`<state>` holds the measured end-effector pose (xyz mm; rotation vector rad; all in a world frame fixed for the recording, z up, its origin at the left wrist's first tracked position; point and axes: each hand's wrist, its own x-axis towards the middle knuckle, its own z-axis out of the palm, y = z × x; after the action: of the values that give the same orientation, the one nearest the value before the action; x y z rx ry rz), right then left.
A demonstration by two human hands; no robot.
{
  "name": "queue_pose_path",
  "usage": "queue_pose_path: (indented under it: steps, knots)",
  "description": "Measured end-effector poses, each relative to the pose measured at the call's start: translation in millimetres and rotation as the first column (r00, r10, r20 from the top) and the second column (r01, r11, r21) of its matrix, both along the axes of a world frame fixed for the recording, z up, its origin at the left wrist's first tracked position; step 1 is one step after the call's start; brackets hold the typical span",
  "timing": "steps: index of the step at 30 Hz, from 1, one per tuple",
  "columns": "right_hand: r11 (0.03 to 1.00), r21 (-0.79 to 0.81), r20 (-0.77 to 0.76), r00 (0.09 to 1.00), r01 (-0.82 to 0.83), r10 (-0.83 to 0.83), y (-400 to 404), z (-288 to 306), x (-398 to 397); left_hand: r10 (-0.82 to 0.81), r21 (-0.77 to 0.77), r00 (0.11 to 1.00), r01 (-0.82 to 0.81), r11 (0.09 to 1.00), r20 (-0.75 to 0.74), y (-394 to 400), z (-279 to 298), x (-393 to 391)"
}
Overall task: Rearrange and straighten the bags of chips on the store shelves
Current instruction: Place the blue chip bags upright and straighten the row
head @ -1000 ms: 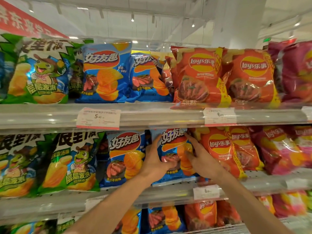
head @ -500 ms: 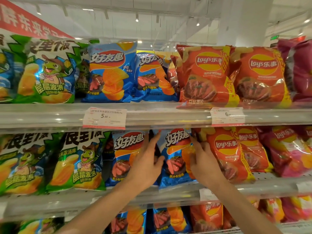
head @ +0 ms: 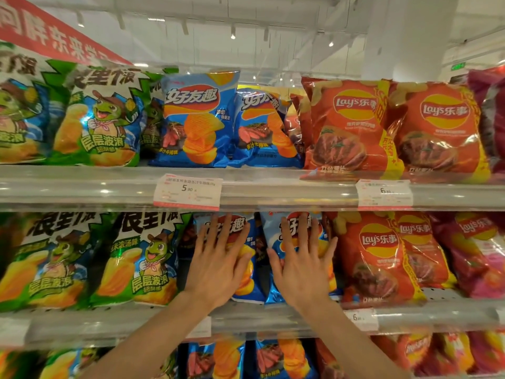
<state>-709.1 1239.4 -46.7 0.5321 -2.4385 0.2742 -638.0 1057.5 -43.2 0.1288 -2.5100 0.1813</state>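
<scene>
Two glossy blue foil chip bags stand side by side on the middle shelf [head: 273,318], the landmark for everything that follows. At the left end of that shelf sit green-and-white cartoon-turtle chip bags [head: 136,258]. Next to them the left blue chip bag [head: 246,269] stands upright, and the left hand [head: 218,265] lies flat against its front, fingers spread, its grip released rather than closed around anything. Just beside it the right blue chip bag [head: 276,292] leans slightly, with the right hand [head: 302,262] pressed open-palmed on its face, grip likewise released. Further right along the shelf stand orange-red Lay's bags [head: 379,258], the nearest touching the right blue bag. Magenta bags [head: 478,253] fill the far right end.
</scene>
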Motion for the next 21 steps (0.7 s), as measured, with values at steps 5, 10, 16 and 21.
queue_pose_path:
  steps: [5,10,16,21]
  knots:
    - [0.999,-0.035,-0.025,1.000,0.002,-0.003,-7,-3,-5,0.012,-0.001,1.000,-0.012,1.000,0.002,1,-2,-1]
    - [0.999,-0.053,-0.042,0.999,0.000,-0.002,-9,-10,-11,0.013,-0.009,1.000,-0.013,1.000,-0.022,0,-5,-3]
    - [0.999,-0.053,-0.057,0.998,-0.004,0.001,-8,-10,-10,0.029,-0.002,0.999,-0.029,1.000,-0.022,1,-5,-2]
    - [0.996,-0.083,-0.036,0.999,0.017,-0.020,-4,-6,2,0.051,0.054,0.995,-0.046,0.997,-0.082,2,-2,12]
